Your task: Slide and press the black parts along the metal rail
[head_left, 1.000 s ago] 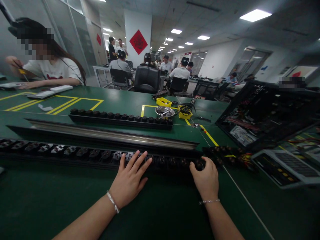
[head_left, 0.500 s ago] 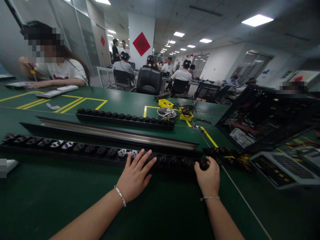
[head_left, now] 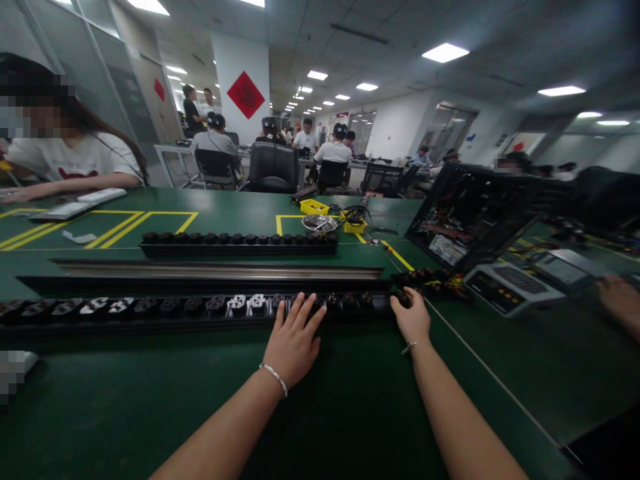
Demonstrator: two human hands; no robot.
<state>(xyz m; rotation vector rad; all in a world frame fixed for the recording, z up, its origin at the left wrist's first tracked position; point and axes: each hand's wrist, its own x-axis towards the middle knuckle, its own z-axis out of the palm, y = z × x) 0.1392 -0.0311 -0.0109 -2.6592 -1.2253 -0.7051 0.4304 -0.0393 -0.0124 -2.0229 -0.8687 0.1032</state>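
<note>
A long black power strip housing (head_left: 150, 325) lies across the table in front of me, fitted with a row of socket modules. Most modules are black; a few are white, such as the white socket module (head_left: 257, 303). My left hand (head_left: 295, 337) rests with spread fingers over the row, covering some modules. At the right end of the strip, my right hand (head_left: 414, 319) curls thumb and fingers around a small black socket module (head_left: 401, 297), partly hidden by the hand. Behind lies a long black channel with a metallic inside (head_left: 225, 272).
Farther back are another black socket strip (head_left: 240, 249), a metal bowl (head_left: 320, 224) and a yellow bin (head_left: 315, 207). On the right stand an open computer case (head_left: 450, 213) and a grey boxy device (head_left: 510, 288). Another person's hand (head_left: 620, 303) is at the right edge.
The view has turned to the right. My left hand has slid right along the row of modules. My right hand stays at the strip's end. Another person's hand has come into view.
</note>
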